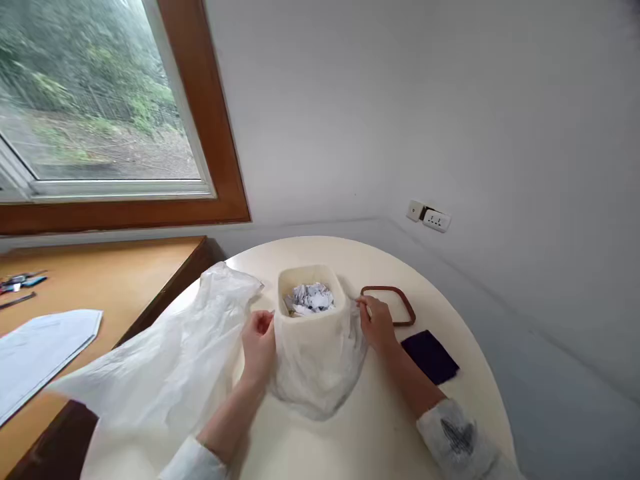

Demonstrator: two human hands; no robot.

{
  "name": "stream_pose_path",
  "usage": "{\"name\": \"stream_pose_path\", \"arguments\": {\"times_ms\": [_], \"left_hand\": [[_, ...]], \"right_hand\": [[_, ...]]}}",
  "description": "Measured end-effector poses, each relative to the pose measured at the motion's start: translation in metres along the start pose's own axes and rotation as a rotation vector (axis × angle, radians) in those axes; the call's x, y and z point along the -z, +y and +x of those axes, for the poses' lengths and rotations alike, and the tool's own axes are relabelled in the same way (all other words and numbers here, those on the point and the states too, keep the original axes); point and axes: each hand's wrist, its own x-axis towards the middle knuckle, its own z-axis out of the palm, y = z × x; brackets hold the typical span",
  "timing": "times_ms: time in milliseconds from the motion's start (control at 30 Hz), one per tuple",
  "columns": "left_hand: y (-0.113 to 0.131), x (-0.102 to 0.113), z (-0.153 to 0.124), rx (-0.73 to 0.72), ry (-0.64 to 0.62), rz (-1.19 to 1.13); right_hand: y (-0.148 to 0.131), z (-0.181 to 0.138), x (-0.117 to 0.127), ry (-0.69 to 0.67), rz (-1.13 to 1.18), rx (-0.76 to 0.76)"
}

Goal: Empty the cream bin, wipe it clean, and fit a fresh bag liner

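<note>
A small cream bin (312, 319) stands on the round white table (350, 427), filled with crumpled paper (311, 297). A thin white plastic liner (320, 367) hangs down around the bin's sides. My left hand (259, 343) pinches the liner at the bin's left edge. My right hand (376, 325) grips the liner at the bin's right edge. Both hands have their fingers closed on the plastic.
A large loose white plastic bag (165, 373) lies left of the bin. A brown square ring (390, 303) and a dark purple cloth (430, 357) lie to the right. A wooden desk (100, 280) with papers stands at left under the window. A wall socket (431, 217) sits behind.
</note>
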Motion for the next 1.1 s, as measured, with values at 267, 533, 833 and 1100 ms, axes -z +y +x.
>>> {"name": "stream_pose_path", "arguments": {"times_ms": [267,533,833,1100], "left_hand": [[-0.003,0.000,0.000,-0.003,-0.007,0.000],[-0.004,0.000,0.000,0.008,-0.003,0.000],[-0.008,-0.001,0.000,0.082,0.045,-0.025],[-0.016,-0.001,0.002,0.089,0.033,-0.025]], "right_hand": [[0.014,-0.004,0.014,-0.172,-0.240,-0.146],[0.011,-0.003,0.019,-0.183,-0.267,-0.185],[0.035,0.003,0.052,-0.236,-0.262,-0.319],[0.044,-0.001,0.083,-0.495,-0.065,-0.325]]}}
